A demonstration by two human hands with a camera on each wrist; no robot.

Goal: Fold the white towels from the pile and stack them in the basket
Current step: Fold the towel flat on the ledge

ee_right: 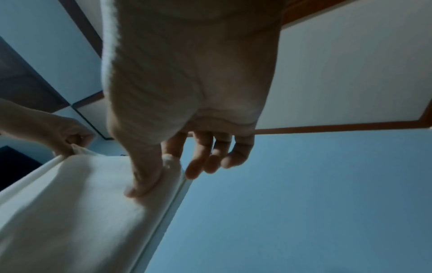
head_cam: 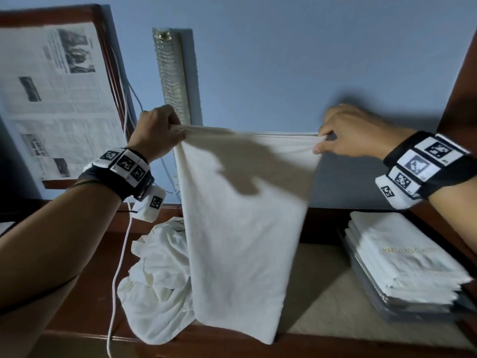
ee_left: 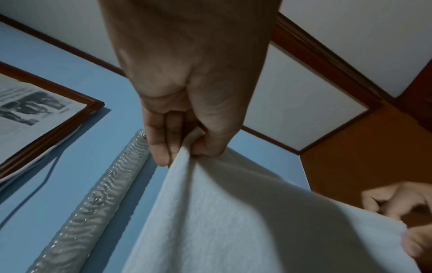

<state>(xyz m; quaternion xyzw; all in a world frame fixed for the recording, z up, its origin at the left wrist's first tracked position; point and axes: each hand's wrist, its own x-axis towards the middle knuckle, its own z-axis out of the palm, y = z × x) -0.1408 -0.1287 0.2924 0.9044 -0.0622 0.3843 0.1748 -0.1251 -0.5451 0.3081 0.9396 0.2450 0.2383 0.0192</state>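
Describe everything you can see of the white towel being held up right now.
The plain white cloth towel hangs upright in the air, stretched taut along its top edge between both hands. The left hand bunches its top left corner; the right hand pinches the top right corner between thumb and forefinger. It looks soft and doubled, with a hem along the right edge. Its lower end drapes in front of the crumpled white towel pile.

Hotel room: monogrammed towels (head_cam: 402, 257), framed newspaper (head_cam: 51, 99)

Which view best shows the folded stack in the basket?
The head view: the folded stack sits in the basket at right, with its layered edges visible. Neither wrist view shows it; they show only each hand's grip on the held towel.
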